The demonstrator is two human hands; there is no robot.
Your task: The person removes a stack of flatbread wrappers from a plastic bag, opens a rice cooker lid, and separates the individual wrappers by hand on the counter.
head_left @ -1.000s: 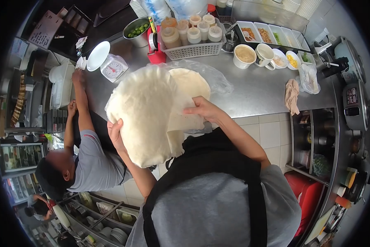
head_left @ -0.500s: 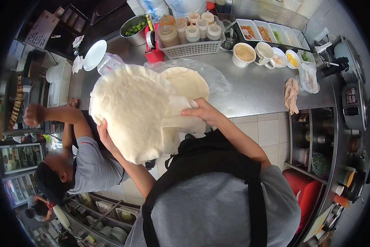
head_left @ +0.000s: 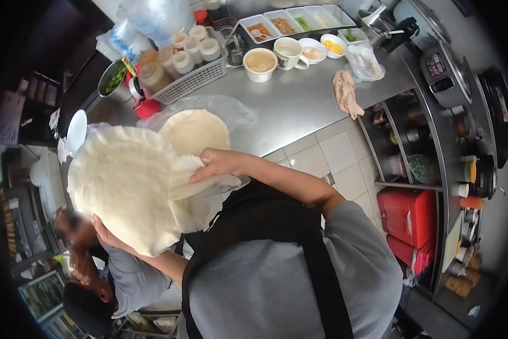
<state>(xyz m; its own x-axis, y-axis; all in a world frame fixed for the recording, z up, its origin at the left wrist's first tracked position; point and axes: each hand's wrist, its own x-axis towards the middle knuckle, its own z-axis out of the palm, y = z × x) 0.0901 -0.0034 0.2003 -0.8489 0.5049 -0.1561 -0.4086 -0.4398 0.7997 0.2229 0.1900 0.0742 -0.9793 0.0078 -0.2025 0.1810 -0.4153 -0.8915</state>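
Observation:
A large, pale round sheet of dough [head_left: 124, 183] hangs in the air between my hands. My left hand [head_left: 108, 234] holds its lower edge, with the fingers partly hidden beneath. My right hand [head_left: 219, 164] pinches a thin, loose flap [head_left: 189, 169] at the sheet's right side. Behind it, a second round sheet [head_left: 196, 131] rests on clear plastic [head_left: 240, 110] on the steel counter.
The steel counter [head_left: 288, 107] carries a basket of squeeze bottles [head_left: 194, 79], a tub of paste [head_left: 260, 63], a mug [head_left: 289, 52], topping trays [head_left: 282, 24] and a cloth [head_left: 347, 93]. A co-worker [head_left: 132, 277] is close at the left, near the dough.
The view has turned, so the counter items appear farther left. The held sheet and both my hands have shifted left in view. The co-worker's raised arm has come to the face.

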